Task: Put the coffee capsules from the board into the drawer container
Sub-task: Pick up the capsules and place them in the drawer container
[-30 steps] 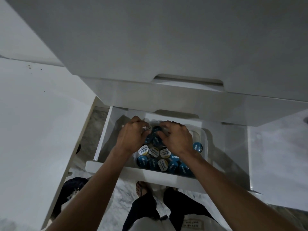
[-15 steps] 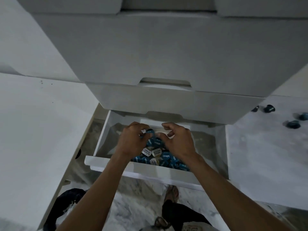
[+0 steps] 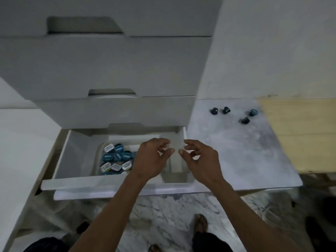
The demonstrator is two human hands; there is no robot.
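Observation:
The bottom drawer (image 3: 76,180) of a white cabinet stands pulled out. Inside it a clear container (image 3: 99,157) holds several blue and white-topped coffee capsules (image 3: 116,159). My left hand (image 3: 152,159) and my right hand (image 3: 199,159) hover above the drawer's right part, fingers loosely curled, holding nothing. To the right lies a grey marble board (image 3: 241,153) with several dark blue capsules (image 3: 245,120) on its far end, among them one (image 3: 214,111) near the cabinet.
Two shut drawers (image 3: 109,68) sit above the open one. A pale wooden surface (image 3: 300,131) adjoins the board on the right. Marble floor (image 3: 163,211) and a person's feet show below the drawer.
Both hands have lifted out of the capsule container and moved right, now holding nothing. The view has swung right, bringing the board and its capsules into sight.

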